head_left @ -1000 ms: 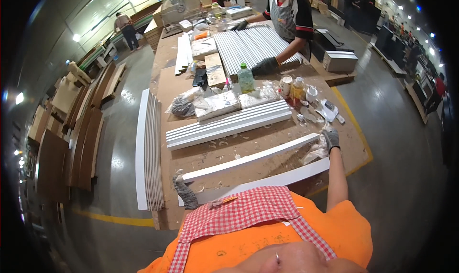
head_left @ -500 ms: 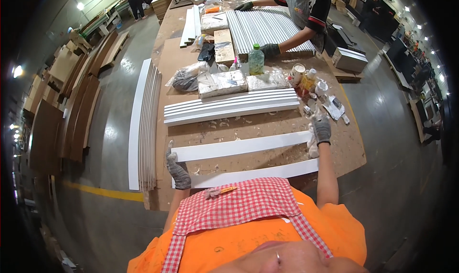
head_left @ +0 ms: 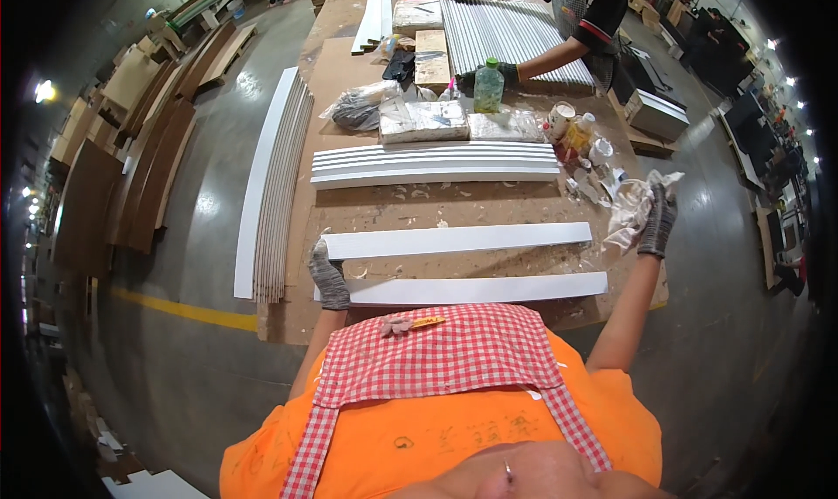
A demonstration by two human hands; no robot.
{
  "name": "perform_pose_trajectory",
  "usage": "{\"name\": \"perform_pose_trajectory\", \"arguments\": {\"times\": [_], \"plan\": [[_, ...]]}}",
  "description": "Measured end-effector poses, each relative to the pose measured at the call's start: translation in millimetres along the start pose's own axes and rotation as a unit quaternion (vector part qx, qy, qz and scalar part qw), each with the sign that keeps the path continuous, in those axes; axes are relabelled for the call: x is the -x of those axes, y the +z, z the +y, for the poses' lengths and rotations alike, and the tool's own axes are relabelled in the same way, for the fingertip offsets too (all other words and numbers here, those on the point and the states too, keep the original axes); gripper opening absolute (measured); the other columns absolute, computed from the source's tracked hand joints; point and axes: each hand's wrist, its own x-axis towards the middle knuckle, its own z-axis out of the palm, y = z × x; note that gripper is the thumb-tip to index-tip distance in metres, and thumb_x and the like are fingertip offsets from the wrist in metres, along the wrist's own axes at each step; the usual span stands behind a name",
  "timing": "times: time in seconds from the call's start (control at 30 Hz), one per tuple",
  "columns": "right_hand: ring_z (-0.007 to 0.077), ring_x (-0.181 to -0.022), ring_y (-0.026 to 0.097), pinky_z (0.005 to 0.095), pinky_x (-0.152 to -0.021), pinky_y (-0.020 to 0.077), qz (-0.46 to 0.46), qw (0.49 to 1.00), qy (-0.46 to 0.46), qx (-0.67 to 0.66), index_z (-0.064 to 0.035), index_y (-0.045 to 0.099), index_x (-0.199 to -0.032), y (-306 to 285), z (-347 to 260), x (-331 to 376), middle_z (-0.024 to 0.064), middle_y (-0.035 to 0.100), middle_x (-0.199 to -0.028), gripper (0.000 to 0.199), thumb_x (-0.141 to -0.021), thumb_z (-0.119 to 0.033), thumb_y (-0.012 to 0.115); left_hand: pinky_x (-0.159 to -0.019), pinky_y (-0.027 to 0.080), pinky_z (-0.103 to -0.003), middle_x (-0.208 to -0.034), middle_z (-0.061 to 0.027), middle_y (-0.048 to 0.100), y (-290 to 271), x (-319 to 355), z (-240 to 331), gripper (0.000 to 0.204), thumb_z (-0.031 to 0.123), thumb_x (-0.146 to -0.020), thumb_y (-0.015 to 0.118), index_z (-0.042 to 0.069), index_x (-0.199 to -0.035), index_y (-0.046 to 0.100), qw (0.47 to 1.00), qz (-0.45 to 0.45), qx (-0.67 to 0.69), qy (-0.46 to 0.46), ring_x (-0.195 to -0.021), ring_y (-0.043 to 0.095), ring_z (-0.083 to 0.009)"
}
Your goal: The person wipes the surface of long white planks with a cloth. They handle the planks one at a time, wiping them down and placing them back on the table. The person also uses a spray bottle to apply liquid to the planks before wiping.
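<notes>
My left hand (head_left: 329, 276), in a grey knit glove, grips the left end of a white strip (head_left: 463, 240) lying crosswise over the worktable. A second white strip (head_left: 480, 288) lies nearer to me, alongside the first, its left end close to the same hand. Out past the right ends of both strips, my gloved right hand (head_left: 661, 224) is closed on a crumpled off-white cloth (head_left: 627, 213) that hangs from it at the table's right edge.
Beyond the strips lies a stack of white strips (head_left: 436, 167); another stack (head_left: 266, 193) lines the left edge. Wrapped blocks (head_left: 423, 122), a green-capped bottle (head_left: 489, 87) and jars (head_left: 576, 139) stand behind. Across the table, a gloved co-worker's hand (head_left: 476, 80) touches laid-out strips (head_left: 515, 41).
My right hand has moved right with the cloth, off the far strip's right end and out to the table edge. My left hand stays at the left end. The view has shifted slightly.
</notes>
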Motion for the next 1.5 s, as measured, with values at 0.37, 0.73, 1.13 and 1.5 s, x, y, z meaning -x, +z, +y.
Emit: {"name": "perform_pose_trajectory", "arguments": {"times": [0.37,0.73,1.13,1.5], "plan": [[0.0321,-0.082,0.062,0.0433,-0.073,0.0488,-0.314,0.813,0.002,0.491,0.0051,0.058,-0.115,41.9,219.6,-6.7,0.0231,0.063,-0.095,0.05,-0.081,-0.031,0.062,-0.092,0.044,-0.035,-0.109,-0.0086,0.061,-14.5,-1.0,-18.7,0.056,0.046,-0.098,0.036,0.001,-0.126,0.053,1.0,-0.012,0.018,0.013,-0.102,0.057,-0.0183],[0.0432,-0.103,0.055,0.0455,-0.093,0.0456,-0.48,0.749,-0.221,0.4,0.0064,0.057,-0.108,240.2,78.7,267.7,0.0285,0.057,-0.109,0.039,-0.092,-0.028,0.051,-0.085,0.05,-0.036,-0.112,-0.0114,0.061,-8.0,6.2,-10.0,0.058,0.049,-0.097,0.035,0.002,-0.128,0.05,0.999,-0.015,0.05,-0.006,-0.1,0.061,-0.0231],[0.0443,-0.079,0.06,0.0486,-0.071,0.0484,-0.596,0.791,-0.117,0.078,0.0011,0.058,-0.096,375.9,46.1,392.8,0.0279,0.061,-0.081,0.039,-0.082,-0.036,0.055,-0.106,0.034,-0.045,-0.132,-0.0123,0.048,-46.0,-4.5,-19.8,0.068,0.06,-0.093,0.036,0.008,-0.137,0.039,0.954,-0.134,0.254,-0.082,-0.121,0.046,-0.029],[0.0268,-0.093,0.06,0.0381,-0.082,0.0503,-0.569,0.705,-0.126,0.404,-0.0159,0.05,-0.131,205.5,71.8,244.2,0.019,0.063,-0.098,0.04,-0.093,-0.026,0.05,-0.095,0.046,-0.039,-0.116,-0.0165,0.06,-9.1,0.2,-0.1,0.044,0.032,-0.097,0.046,-0.001,-0.126,0.051,0.995,-0.009,0.074,-0.059,-0.106,0.058,-0.0262]]}}
